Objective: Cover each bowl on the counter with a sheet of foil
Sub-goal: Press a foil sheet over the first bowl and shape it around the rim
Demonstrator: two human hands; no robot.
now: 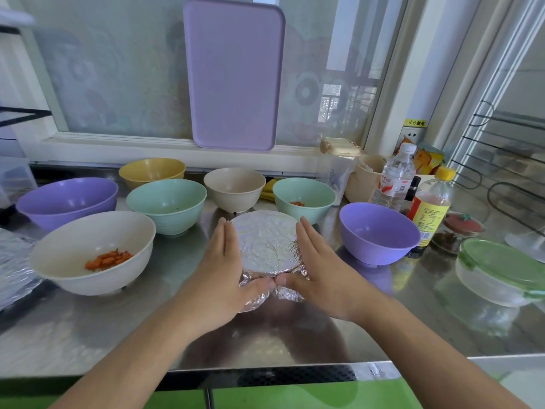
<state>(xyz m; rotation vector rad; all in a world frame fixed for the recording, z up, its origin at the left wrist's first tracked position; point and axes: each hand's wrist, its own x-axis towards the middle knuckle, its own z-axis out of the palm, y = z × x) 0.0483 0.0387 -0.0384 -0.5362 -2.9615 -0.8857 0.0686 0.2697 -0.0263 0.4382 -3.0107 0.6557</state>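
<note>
Both forearms came in from the bottom edge, and my left hand and right hand were flat against either side of the foil-covered bowl, fingers straight and pressed together, thumbs meeting at the near rim where the foil bunched up. So not really pinching anything, more like cupping and smoothing it down the sides. That bowl sat in the middle of the steel counter, with seven others around it uncovered: a cream bowl with carrot bits off to the left, two purple ones, two green ones, a yellow one and a beige one at the back. My worry was the foil itself: it looked thin and already crinkly, so squeezing too hard at the thumbs could've torn it or popped the far edge up off the rim. Pushing unevenly could also have slid the bowl on that slick counter into the green bowl right behind it. And the leftover foil at the far left looked crumpled, which could've made the next sheet a pain to pull clean.
</note>
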